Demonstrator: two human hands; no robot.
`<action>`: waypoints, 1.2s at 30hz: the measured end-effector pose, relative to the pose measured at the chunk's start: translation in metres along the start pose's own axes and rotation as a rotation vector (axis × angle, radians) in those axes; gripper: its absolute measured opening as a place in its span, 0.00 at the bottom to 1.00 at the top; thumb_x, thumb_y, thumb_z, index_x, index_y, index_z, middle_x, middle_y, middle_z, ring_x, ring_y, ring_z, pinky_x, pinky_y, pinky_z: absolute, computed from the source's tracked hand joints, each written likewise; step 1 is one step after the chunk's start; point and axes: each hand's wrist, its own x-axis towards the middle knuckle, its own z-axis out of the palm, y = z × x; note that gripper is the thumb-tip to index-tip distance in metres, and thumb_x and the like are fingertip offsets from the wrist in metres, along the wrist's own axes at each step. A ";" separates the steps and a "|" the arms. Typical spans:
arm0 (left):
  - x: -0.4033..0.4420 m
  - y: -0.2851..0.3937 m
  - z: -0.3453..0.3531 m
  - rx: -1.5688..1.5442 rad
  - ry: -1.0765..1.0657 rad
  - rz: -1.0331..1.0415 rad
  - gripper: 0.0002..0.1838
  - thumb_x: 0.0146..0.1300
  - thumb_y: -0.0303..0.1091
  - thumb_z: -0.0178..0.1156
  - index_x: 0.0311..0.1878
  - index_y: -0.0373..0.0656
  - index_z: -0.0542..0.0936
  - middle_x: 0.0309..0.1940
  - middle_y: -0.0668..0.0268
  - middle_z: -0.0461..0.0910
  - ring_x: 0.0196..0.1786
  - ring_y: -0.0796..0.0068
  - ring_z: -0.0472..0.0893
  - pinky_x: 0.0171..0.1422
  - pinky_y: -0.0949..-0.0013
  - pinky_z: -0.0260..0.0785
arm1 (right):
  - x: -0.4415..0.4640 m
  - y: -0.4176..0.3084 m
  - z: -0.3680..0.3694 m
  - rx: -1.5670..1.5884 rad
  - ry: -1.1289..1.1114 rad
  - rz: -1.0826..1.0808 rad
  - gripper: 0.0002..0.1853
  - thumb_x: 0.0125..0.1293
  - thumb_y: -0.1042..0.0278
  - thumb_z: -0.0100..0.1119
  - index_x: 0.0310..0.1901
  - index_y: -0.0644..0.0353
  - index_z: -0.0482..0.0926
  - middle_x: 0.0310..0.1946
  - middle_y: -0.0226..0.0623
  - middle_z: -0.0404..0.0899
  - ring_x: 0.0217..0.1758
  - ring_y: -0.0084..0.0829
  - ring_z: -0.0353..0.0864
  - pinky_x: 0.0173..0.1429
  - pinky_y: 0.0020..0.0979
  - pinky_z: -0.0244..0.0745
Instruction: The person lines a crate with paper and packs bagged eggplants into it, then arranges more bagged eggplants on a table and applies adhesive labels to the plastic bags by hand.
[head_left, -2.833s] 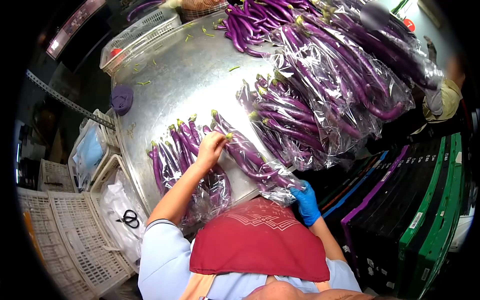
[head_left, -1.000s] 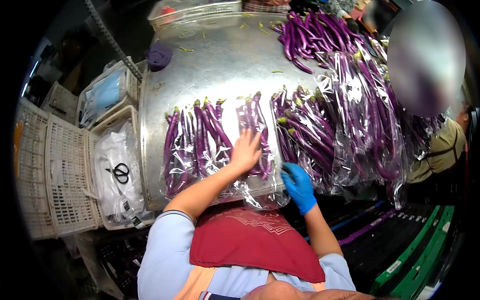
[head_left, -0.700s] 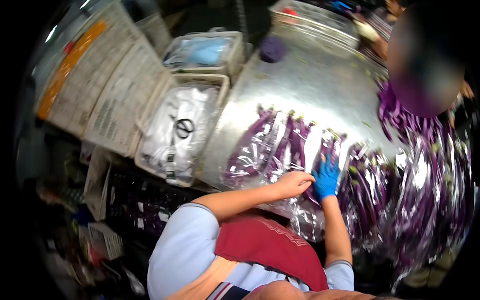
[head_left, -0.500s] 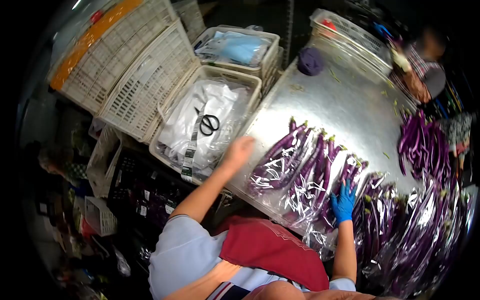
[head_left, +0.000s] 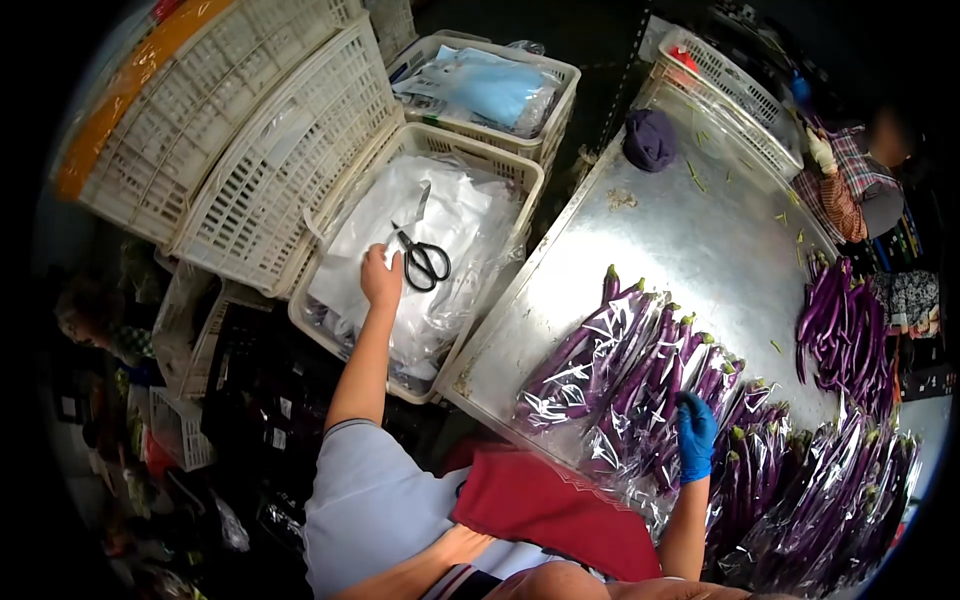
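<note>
While our gloved right hand [head_left: 697, 438] touches bagged eggplants [head_left: 652, 368] on the surface [head_left: 715, 240], our left hand [head_left: 381, 277] appears to be selecting white plastic [head_left: 452, 200] in the crate [head_left: 537, 188]; we cannot tell either grip's closure. Lifting calls for clearing the scissors [head_left: 411, 246].

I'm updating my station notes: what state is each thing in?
Black-handled scissors: lying on white plastic sheeting; blade opening unclear.
White plastic crate: open, holding the sheeting.
Bare left hand: beside the scissors; grip unclear.
Clear-bagged purple eggplants: lying side by side.
Blue-gloved right hand: at the bagged eggplants, fingers bent.
Loose purple eggplants: unbagged, heaped.
Purple rounded bundle: resting on grey metal table.
</note>
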 end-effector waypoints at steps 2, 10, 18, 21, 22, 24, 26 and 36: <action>0.012 0.003 0.003 0.207 0.026 0.065 0.29 0.50 0.44 0.60 0.55 0.47 0.66 0.46 0.60 0.71 0.50 0.56 0.70 0.46 0.58 0.66 | 0.002 -0.011 0.015 -0.028 -0.092 -0.029 0.09 0.60 0.75 0.52 0.43 0.64 0.75 0.38 0.36 0.78 0.41 0.24 0.75 0.48 0.24 0.69; 0.012 0.062 -0.021 0.008 -0.448 0.032 0.24 0.49 0.25 0.48 0.53 0.49 0.72 0.32 0.48 0.77 0.36 0.51 0.77 0.41 0.56 0.68 | 0.033 -0.087 0.080 0.288 -0.471 -0.028 0.12 0.60 0.72 0.50 0.45 0.66 0.74 0.38 0.40 0.77 0.41 0.28 0.76 0.46 0.27 0.69; -0.156 0.106 -0.125 -0.653 -0.856 0.188 0.16 0.56 0.34 0.53 0.44 0.34 0.74 0.33 0.55 0.79 0.36 0.74 0.78 0.40 0.69 0.68 | 0.071 -0.152 0.213 1.177 -1.094 0.685 0.32 0.63 0.41 0.40 0.56 0.62 0.63 0.49 0.42 0.71 0.52 0.36 0.72 0.58 0.39 0.66; -0.200 0.098 -0.157 -0.708 -0.944 0.192 0.14 0.58 0.35 0.52 0.42 0.33 0.75 0.31 0.54 0.78 0.35 0.68 0.78 0.40 0.69 0.67 | 0.076 -0.164 0.210 1.447 -1.237 0.775 0.34 0.61 0.39 0.41 0.55 0.65 0.65 0.49 0.49 0.71 0.51 0.41 0.73 0.57 0.41 0.67; -0.223 0.086 -0.151 -0.820 -1.002 0.117 0.15 0.59 0.35 0.51 0.43 0.34 0.75 0.33 0.57 0.79 0.38 0.73 0.77 0.43 0.71 0.67 | 0.076 -0.178 0.199 1.456 -1.358 0.738 0.35 0.61 0.39 0.41 0.54 0.66 0.65 0.49 0.52 0.71 0.50 0.43 0.73 0.57 0.41 0.67; -0.262 0.079 -0.147 -0.898 -1.059 0.005 0.14 0.59 0.34 0.52 0.44 0.35 0.76 0.37 0.60 0.79 0.42 0.75 0.76 0.47 0.72 0.66 | 0.075 -0.184 0.191 1.376 -1.403 0.730 0.32 0.61 0.43 0.44 0.53 0.68 0.66 0.51 0.55 0.69 0.50 0.42 0.73 0.55 0.39 0.68; -0.290 0.085 -0.145 -0.973 -1.007 0.011 0.13 0.58 0.33 0.54 0.43 0.35 0.76 0.39 0.59 0.78 0.43 0.73 0.76 0.47 0.71 0.66 | 0.065 -0.201 0.181 1.117 -1.273 0.560 0.28 0.62 0.48 0.47 0.52 0.66 0.67 0.47 0.51 0.72 0.47 0.39 0.76 0.52 0.36 0.71; -0.273 0.035 -0.126 -0.216 -0.015 0.287 0.29 0.41 0.19 0.52 0.53 0.43 0.71 0.52 0.58 0.70 0.55 0.55 0.67 0.60 0.59 0.58 | -0.008 -0.240 0.052 0.965 -1.127 -0.238 0.23 0.61 0.49 0.46 0.43 0.64 0.71 0.30 0.42 0.76 0.32 0.34 0.77 0.39 0.33 0.73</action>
